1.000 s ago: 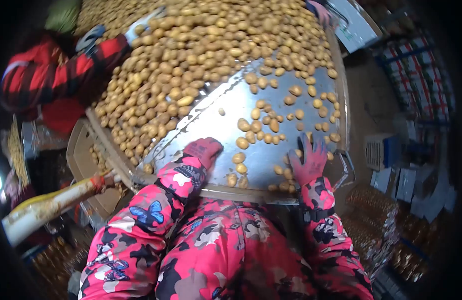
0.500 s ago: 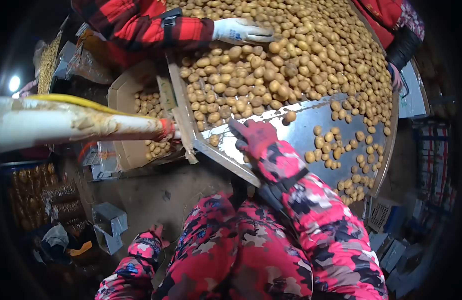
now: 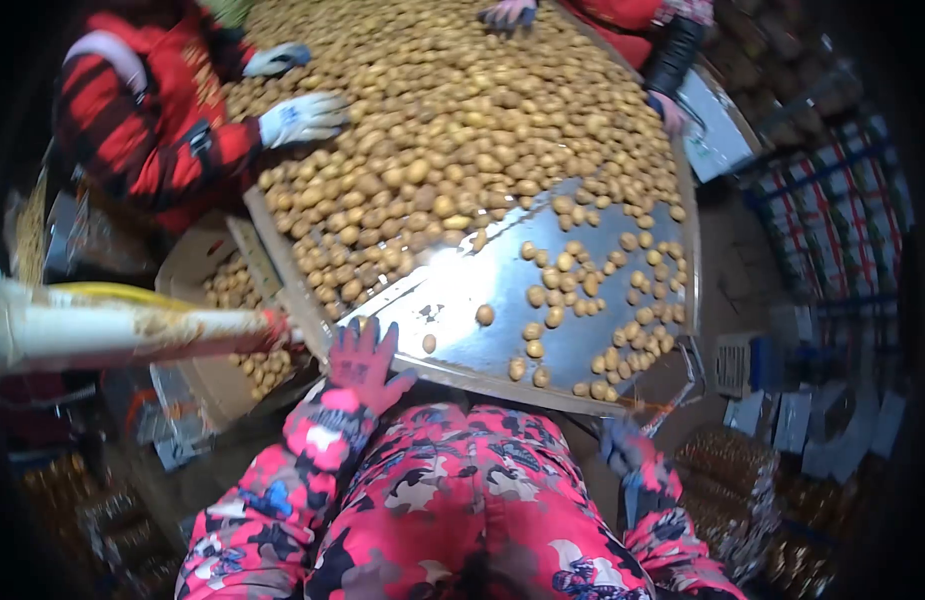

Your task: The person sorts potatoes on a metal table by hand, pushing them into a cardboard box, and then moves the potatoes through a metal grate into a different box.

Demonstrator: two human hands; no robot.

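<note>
My left hand, in a pink and grey glove, is spread at the near left corner of the metal sorting table, its fingertips over the rim. No object shows in it. On the right, my right hand hangs just below the table's near edge; it is dark and blurred, so its fingers cannot be made out. Many potatoes cover the far part of the table. Smaller groups of potatoes lie on the bare metal at the right, and a single potato lies near my left hand.
A person in red plaid leans over the left side, gloved hands on the potatoes. Another person's sleeve and hands are at the far right. A white pipe reaches in from the left above a cardboard box. Stacked cartons stand right.
The view has shifted over the table. My right hand has left the metal surface and moved down right. My left hand has come up to the table corner. The plaid-sleeved person's second hand now shows.
</note>
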